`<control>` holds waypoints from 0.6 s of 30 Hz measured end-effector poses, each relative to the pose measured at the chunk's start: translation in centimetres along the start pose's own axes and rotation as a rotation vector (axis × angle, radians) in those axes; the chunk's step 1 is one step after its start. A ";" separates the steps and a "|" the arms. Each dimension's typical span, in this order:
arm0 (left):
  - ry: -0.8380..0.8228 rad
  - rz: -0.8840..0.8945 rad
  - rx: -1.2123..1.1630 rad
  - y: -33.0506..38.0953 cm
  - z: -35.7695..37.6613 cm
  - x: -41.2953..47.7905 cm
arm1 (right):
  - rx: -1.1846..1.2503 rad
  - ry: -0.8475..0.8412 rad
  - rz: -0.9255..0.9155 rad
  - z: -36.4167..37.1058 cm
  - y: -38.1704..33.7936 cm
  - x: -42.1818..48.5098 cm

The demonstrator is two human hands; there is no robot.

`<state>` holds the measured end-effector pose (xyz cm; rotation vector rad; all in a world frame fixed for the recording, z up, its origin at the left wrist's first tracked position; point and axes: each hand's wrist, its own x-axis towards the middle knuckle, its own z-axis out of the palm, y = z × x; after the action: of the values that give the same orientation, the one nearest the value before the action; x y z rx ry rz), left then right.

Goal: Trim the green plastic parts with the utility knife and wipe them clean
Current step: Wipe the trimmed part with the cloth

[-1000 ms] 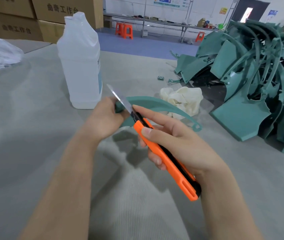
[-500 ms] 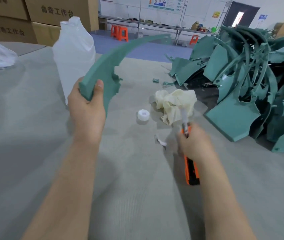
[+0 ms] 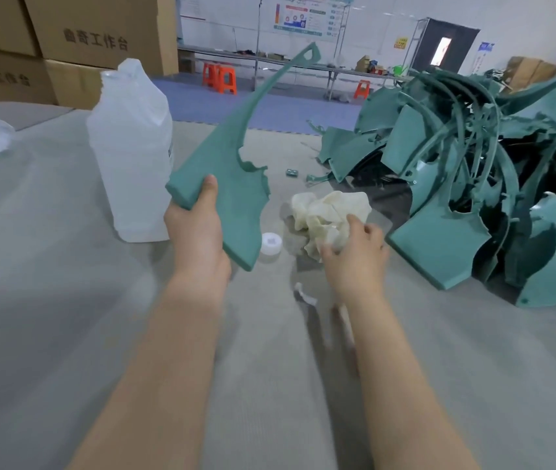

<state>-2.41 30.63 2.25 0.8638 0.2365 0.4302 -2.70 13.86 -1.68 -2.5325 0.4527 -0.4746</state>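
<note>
My left hand (image 3: 198,232) grips the wide end of a long curved green plastic part (image 3: 232,171), holding it up so its thin tip points away toward the back. Ragged flash shows along the part's inner edge. My right hand (image 3: 354,256) reaches onto a crumpled cream cloth (image 3: 327,212) on the table, with its fingers curled into the cloth's near side. The utility knife is not clearly visible; only a blurred streak shows beside my right forearm.
A big translucent white bottle (image 3: 130,157) stands left of the held part, its white cap (image 3: 271,242) lying beside the cloth. A large pile of green parts (image 3: 473,184) fills the right. A small white scrap (image 3: 305,296) lies on the grey table (image 3: 49,266). Cardboard boxes (image 3: 66,45) stand at the back left.
My right hand has let go of the orange knife and moved forward onto the cloth. My left hand has lifted the green part upright and keeps holding it.
</note>
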 end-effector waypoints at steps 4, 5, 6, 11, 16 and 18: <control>0.004 -0.117 -0.078 -1.0 1.4 0.7 | -0.059 -0.127 -0.019 3.3 -2.9 4.3; 0.000 -0.127 -0.086 -1.3 1.5 0.9 | -0.087 -0.189 0.006 4.2 -3.1 5.2; 0.005 -0.130 -0.075 -1.7 1.5 1.1 | -0.127 -0.242 0.039 5.0 -3.1 5.8; -0.002 -0.107 0.038 -2.8 0.9 2.1 | 0.078 0.052 0.050 4.3 -3.4 7.1; -0.079 -0.067 0.098 -3.0 0.1 2.3 | 0.902 0.322 -0.175 -2.9 -7.2 4.4; -0.110 -0.044 0.111 -3.1 -0.3 2.0 | 1.026 0.179 -0.333 -4.6 -8.2 2.0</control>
<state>0.10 29.92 -0.40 0.9861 0.1785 0.3296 -1.08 17.74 6.99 -1.5617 -0.1572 -0.8039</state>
